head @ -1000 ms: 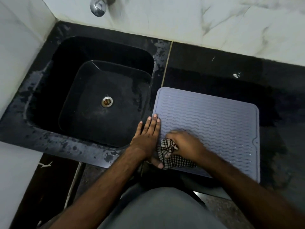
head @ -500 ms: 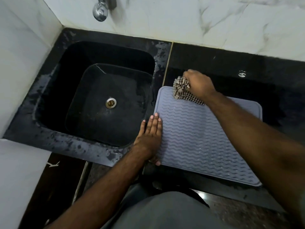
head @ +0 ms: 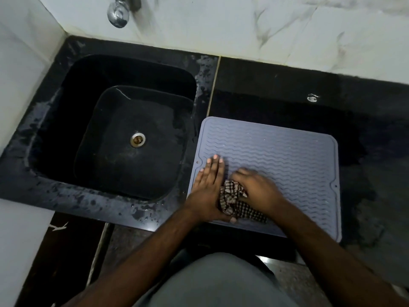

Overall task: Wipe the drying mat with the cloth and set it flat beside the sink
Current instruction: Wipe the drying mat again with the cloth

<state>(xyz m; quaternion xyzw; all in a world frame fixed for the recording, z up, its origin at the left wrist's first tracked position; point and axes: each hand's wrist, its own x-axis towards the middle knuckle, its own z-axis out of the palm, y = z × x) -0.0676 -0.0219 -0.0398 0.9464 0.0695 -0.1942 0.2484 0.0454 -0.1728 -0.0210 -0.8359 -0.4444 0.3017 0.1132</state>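
Both hands; cloth (head: 234, 200) seemingly under right fingers (head: 245, 173).

Drying mat (head: 276, 156) matt grey-lilac, rubbery look, raised wavy ribs; cloth (head: 234, 201) woven checked fabric, crumpled; worktop (head: 287, 85) black polished stone, wet patches at right; sink (head: 66, 120) black, semi-gloss, water-spotted rim; drain (head: 137, 139) and tap (head: 118, 13) shiny metal; far wall (head: 243, 25) glossy white marble-veined tiles

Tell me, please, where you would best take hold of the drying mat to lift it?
Probably the drying mat by its bare right edge, coming from the right: it lies flat and thin, and the left hand and cloth cover the near-left corner.
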